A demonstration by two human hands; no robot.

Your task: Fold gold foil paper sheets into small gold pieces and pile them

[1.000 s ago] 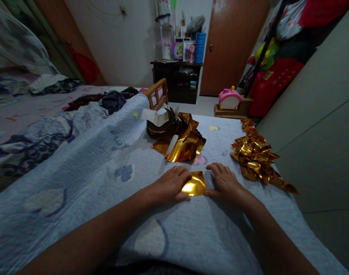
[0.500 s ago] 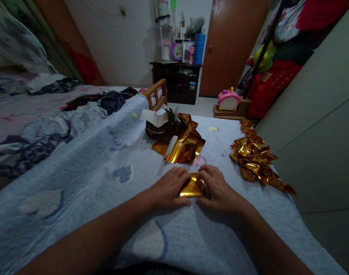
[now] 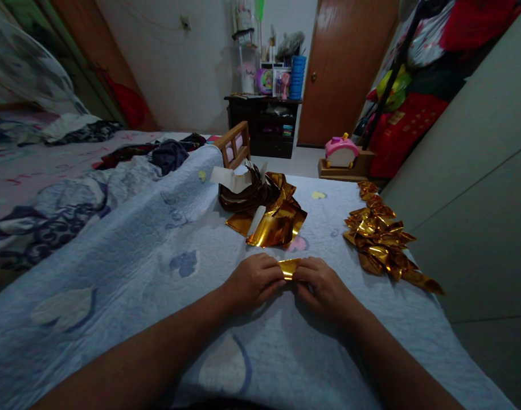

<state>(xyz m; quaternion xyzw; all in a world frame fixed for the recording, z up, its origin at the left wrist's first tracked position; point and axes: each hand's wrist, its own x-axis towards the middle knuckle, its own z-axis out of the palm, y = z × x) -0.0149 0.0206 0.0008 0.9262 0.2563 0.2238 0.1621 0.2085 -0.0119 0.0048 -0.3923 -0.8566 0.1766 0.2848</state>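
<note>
Between my two hands lies a narrow strip of gold foil paper (image 3: pixel 289 269), its ends covered by my fingers. My left hand (image 3: pixel 257 280) pinches its left end, thumb below and fingers on top. Closed the same way, my right hand (image 3: pixel 319 285) grips the right end. Just beyond them is a stack of gold foil sheets (image 3: pixel 275 225), with a dark curved bundle and white paper strips (image 3: pixel 230 179) at its back left. To the right sits a pile of folded gold foil pieces (image 3: pixel 380 239).
A blue quilted cover (image 3: pixel 153 319) with heart shapes lies under everything. A small wooden rail (image 3: pixel 234 145) stands at its far edge. Rumpled bedding (image 3: pixel 64 199) is at the left, and a pale cabinet (image 3: pixel 469 228) rises on the right.
The gold foil paper between my hands has become a narrower strip. My fingers have closed down on it, with both thumbs drawn up toward the fingers.
</note>
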